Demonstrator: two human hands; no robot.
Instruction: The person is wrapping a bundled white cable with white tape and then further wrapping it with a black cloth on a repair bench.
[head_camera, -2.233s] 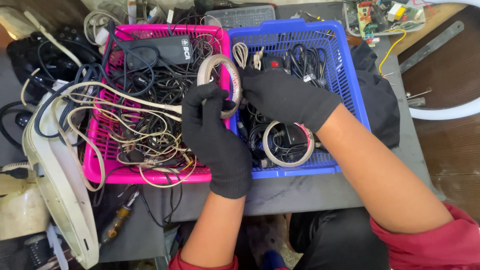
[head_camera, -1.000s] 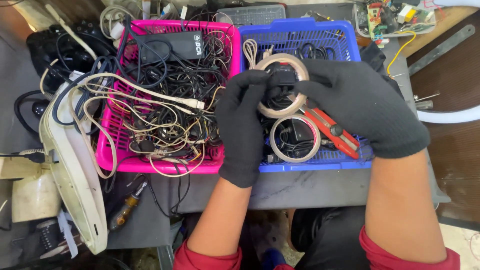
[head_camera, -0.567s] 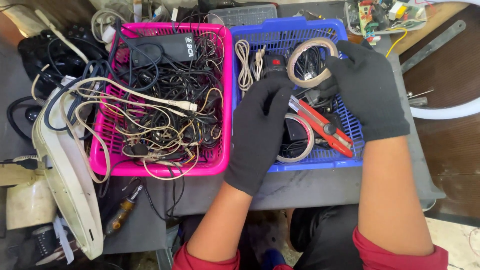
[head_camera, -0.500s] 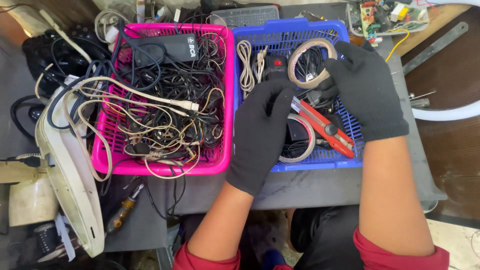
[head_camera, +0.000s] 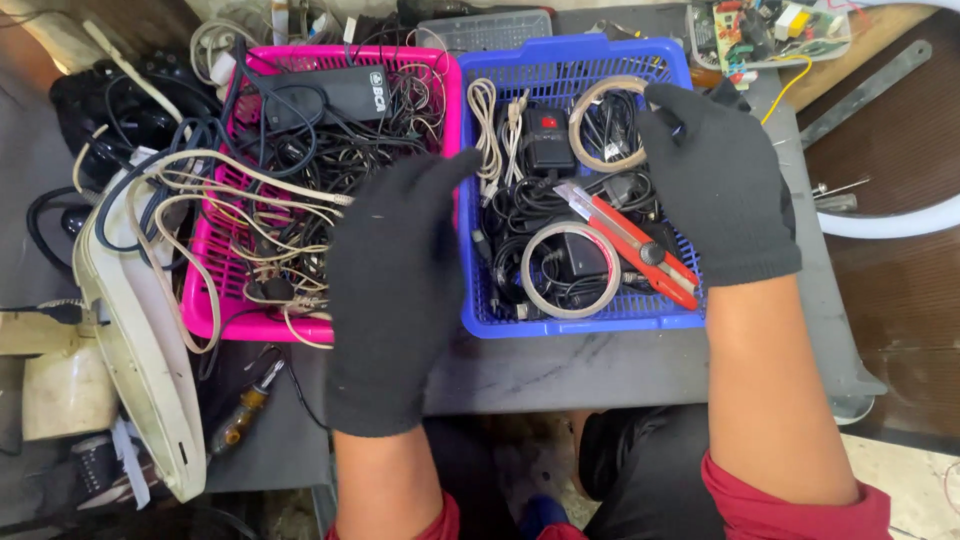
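My right hand (head_camera: 722, 185), in a black glove, pinches the right edge of a thin beige tape roll (head_camera: 606, 124) over the back of the blue basket (head_camera: 585, 326). My left hand (head_camera: 395, 290), also gloved, hovers flat and holds nothing. It lies over the gap between the pink basket (head_camera: 215, 322) and the blue one. In the blue basket lie a red utility knife (head_camera: 632, 245), a second tape roll (head_camera: 570, 270) and black cables and adapters.
The pink basket is full of tangled black and beige cables, with a black power adapter (head_camera: 322, 93) on top. A white plastic casing (head_camera: 140, 350) and a screwdriver (head_camera: 246, 410) lie at the left. A circuit board (head_camera: 762, 30) sits at the back right.
My left hand has drawn back out of the blue basket toward the left and opened flat. My right hand keeps the tape roll over the back of the blue basket.
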